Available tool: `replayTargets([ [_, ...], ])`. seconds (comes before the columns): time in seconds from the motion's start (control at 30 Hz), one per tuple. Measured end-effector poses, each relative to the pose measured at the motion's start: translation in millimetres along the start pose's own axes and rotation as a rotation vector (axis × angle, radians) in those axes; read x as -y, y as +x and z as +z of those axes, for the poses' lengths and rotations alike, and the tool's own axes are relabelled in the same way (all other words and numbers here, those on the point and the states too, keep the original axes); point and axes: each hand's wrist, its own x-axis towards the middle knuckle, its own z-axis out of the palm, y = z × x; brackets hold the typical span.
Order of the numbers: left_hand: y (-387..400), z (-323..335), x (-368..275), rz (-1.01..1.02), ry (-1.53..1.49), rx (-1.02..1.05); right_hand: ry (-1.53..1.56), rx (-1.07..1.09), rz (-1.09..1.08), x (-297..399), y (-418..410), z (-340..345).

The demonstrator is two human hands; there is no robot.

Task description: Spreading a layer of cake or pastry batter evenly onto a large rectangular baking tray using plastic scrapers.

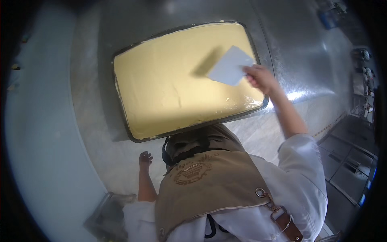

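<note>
A flat white dough scraper (231, 66) is gripped by one corner in my right hand (260, 78). It hangs above the right part of a pale yellow batter (163, 72), and its shadow falls on the batter to the left. The batter fills a large dark sheet pan (124, 119) nearly to the rim, with smears along the edges. Its surface is mostly smooth, with a few faint ridges near the middle and small bubbles at the lower right. My left hand (146, 158) hangs beside my apron below the pan, its fingers loosely curled and holding nothing visible.
The pan rests on a stainless steel worktable (290, 54), close against my tan apron (211, 178). A pale wall (39, 121) runs along the left. Lower left stands a clear container (108, 214). Steel cabinets (347, 160) and blurred equipment line the right side.
</note>
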Motion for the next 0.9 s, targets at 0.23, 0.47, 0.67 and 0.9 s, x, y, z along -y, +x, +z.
replayTargets([
  [0.23,8,-10,17,0.052,-0.069,0.013,0.29,-0.085,0.013,-41,42,133],
  [0.47,20,-51,56,-0.006,-0.082,0.063,0.25,-0.271,0.086,-84,16,163],
  [0.67,50,-90,98,-0.119,-0.108,0.168,0.229,-0.305,0.132,-122,-44,160],
  [0.9,66,-95,78,-0.018,-0.072,0.111,0.266,-0.353,0.171,-155,-94,162],
])
